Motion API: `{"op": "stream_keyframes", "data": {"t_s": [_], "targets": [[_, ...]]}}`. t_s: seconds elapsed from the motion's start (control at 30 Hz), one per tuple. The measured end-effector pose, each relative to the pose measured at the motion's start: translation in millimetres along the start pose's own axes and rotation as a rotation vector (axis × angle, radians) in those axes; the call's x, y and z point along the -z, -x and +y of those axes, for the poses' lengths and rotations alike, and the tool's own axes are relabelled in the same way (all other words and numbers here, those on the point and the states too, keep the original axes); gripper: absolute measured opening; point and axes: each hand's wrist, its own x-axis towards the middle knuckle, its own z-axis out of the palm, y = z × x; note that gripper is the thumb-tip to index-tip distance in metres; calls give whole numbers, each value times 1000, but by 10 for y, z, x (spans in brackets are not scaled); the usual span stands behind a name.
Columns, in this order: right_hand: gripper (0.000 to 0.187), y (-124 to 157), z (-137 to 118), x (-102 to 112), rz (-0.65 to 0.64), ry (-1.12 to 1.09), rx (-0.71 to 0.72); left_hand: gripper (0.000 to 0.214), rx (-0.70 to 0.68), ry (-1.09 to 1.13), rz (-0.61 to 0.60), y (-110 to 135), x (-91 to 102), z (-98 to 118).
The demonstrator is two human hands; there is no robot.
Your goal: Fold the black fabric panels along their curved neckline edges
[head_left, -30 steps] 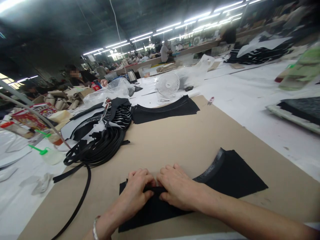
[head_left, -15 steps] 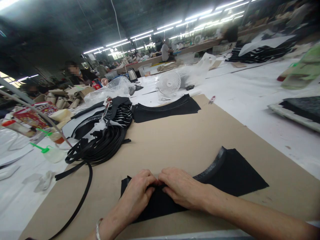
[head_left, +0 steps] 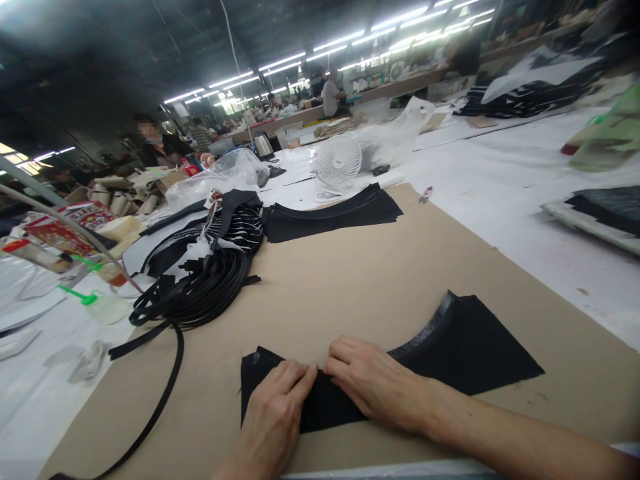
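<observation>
A black curved fabric piece (head_left: 460, 347) lies on the brown cardboard sheet (head_left: 350, 273) near the front edge. My left hand (head_left: 275, 413) rests flat on its left part, fingers stretched out and pressing down. My right hand (head_left: 375, 383) lies beside it on the piece's curved upper edge, fingers bent and pressing the folded rim. The two hands almost touch at the fingertips. The piece's glossy turned edge (head_left: 430, 330) rises to the right of my right hand.
A coil of black strips (head_left: 200, 293) sits at the left, one strip (head_left: 160, 400) trailing toward the front. A stack of black cut pieces (head_left: 335, 213) lies further back, behind it a small white fan (head_left: 340, 163). Glue bottles (head_left: 100, 303), boxes and people stand beyond.
My left hand has uncurled from a grip on the fabric's edge to lying flat and has slid back toward me. The right hand stays pressing on the edge.
</observation>
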Motion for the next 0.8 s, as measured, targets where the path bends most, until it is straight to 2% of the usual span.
{"op": "stream_keyframes", "data": {"t_s": [0.17, 0.37, 0.7, 0.8], "targets": [[18, 37, 42, 25, -1, 13, 41, 40, -19, -79, 71, 97, -54, 11], [17, 84, 71, 73, -16, -28, 17, 46, 39, -86, 9, 122, -46, 35], [16, 185, 154, 165, -34, -75, -3, 48, 28, -150, 24, 95, -39, 84], [15, 235, 173, 209, -44, -95, 1, 47, 16, -98, 17, 86, -59, 86]]}}
